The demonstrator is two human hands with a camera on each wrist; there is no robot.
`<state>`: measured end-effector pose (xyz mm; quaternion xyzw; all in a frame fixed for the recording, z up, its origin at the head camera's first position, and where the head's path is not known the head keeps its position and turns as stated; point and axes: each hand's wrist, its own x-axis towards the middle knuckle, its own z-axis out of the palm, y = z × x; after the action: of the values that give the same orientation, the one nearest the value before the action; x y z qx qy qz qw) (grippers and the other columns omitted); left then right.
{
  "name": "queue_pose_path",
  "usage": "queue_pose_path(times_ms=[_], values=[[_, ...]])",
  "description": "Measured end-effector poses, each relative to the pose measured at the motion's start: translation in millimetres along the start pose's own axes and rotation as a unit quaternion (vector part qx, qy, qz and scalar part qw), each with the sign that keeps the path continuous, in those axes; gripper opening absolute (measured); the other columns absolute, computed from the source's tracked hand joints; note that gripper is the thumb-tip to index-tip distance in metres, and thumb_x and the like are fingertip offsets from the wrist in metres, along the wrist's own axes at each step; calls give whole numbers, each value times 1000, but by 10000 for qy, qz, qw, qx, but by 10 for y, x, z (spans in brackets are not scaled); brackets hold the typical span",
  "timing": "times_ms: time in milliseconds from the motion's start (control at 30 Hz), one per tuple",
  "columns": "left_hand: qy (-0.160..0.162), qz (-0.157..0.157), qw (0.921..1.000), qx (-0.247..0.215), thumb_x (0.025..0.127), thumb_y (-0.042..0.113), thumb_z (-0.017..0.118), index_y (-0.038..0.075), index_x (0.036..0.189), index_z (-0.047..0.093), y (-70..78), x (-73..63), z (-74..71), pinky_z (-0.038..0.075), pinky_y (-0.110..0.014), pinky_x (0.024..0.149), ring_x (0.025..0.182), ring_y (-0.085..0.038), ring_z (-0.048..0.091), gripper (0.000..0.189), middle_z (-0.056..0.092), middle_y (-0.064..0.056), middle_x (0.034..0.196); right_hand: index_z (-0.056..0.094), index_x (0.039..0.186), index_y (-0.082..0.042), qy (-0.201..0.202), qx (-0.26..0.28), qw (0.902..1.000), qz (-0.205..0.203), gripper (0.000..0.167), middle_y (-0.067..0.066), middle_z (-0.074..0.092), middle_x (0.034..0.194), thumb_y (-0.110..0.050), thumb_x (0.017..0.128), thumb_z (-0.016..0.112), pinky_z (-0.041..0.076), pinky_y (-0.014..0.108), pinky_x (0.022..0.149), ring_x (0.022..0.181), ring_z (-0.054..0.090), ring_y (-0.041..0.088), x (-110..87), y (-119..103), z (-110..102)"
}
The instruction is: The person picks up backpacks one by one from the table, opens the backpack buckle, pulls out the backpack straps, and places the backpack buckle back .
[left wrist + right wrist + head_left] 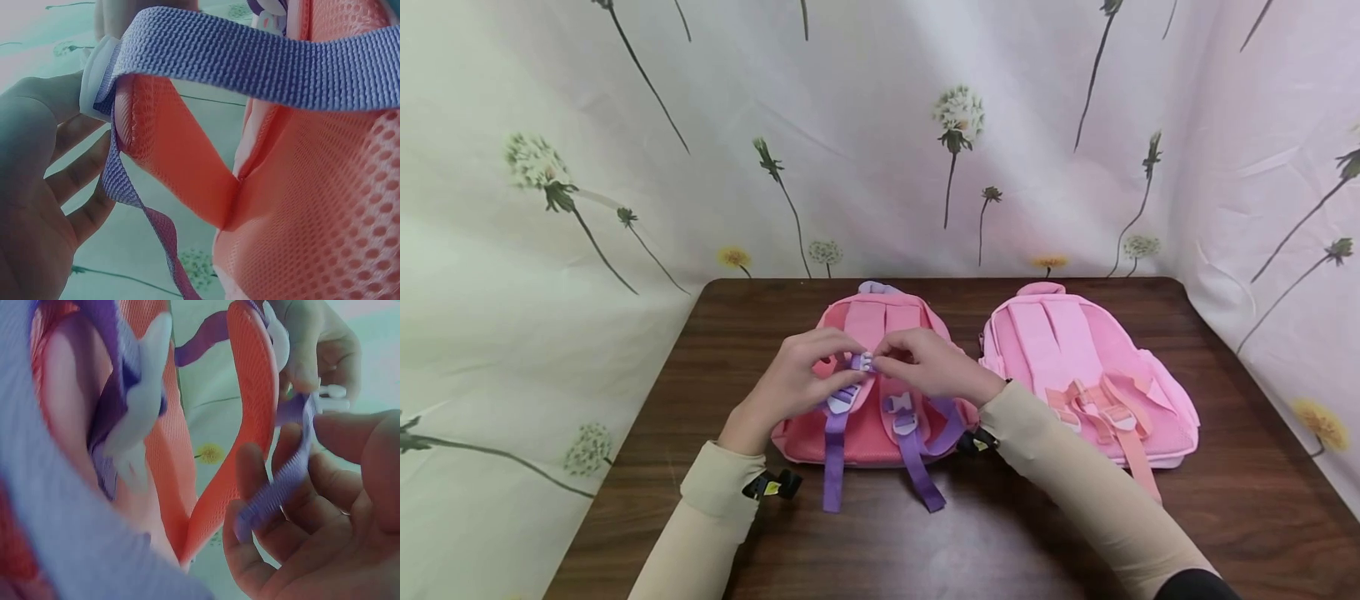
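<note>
A coral-pink backpack (846, 446) lies back side up, its purple webbing straps (833, 467) hanging over the near edge. Above its left shoulder strap, both hands meet at a white prong buckle (863, 362). Thumb and finger of my left hand (790, 379) pinch the buckle from the left. From the right, my right hand (928, 362) pinches the purple strap (281, 481) at the buckle, and the strap's loose end lies across its fingers. The left wrist view shows a white plastic adjuster (94, 78) beside the left hand (37, 175).
A lighter pink backpack (1030, 333) with peach straps lies to the right on the dark wooden table (700, 350). On the coral backpack's right shoulder strap is another white adjuster (905, 423). A dandelion-print cloth (880, 183) hangs behind and at the sides.
</note>
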<state>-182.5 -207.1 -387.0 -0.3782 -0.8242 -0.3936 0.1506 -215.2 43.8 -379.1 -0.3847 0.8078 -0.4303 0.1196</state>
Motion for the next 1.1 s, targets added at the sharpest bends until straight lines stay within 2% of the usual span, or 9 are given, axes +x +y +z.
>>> queue_pose_path(times_ms=[233,433,600,733,900,1100], values=[[-48,-99,9999,-44,82,8,91,13,112,78,1,9,-20,60,-39,74,89,-13,64,33,73,5,99,73,103,-14,-27,211,9997,80,9,2,69,92,-17,105,64,52,29,75,81,59,16,-17,28,-48],[-22,-42,10000,-62,83,7,90,14,113,77,-1,14,-3,59,-34,77,90,-13,64,34,73,5,101,73,107,-13,28,134,9999,-50,10,4,72,97,-18,105,65,54,29,79,84,62,15,19,-16,-21],[84,28,9999,-68,83,6,90,13,113,77,-7,6,-3,59,-36,74,90,-14,64,33,74,3,100,73,110,-14,-5,242,9997,50,11,1,71,99,-21,104,67,56,30,83,88,62,16,3,6,-28],[108,-59,9999,-99,84,8,89,14,112,78,-9,-16,-10,57,-37,73,89,-15,64,31,72,4,98,72,106,-14,-20,244,9996,132,8,-2,68,93,-21,104,68,54,29,78,84,60,16,-25,39,-48],[119,-182,9996,-160,86,11,88,16,111,78,-5,-18,-11,55,-37,73,89,-14,63,28,71,6,97,72,101,-14,20,274,9995,136,8,3,68,89,-18,104,67,50,28,73,79,58,16,-25,56,-58],[153,-193,9995,-219,84,9,89,14,111,77,-17,-17,20,56,-39,71,86,-14,63,30,71,4,95,72,103,-13,6,287,9996,-28,8,5,70,94,-17,105,66,52,29,77,83,60,16,6,20,-45]])
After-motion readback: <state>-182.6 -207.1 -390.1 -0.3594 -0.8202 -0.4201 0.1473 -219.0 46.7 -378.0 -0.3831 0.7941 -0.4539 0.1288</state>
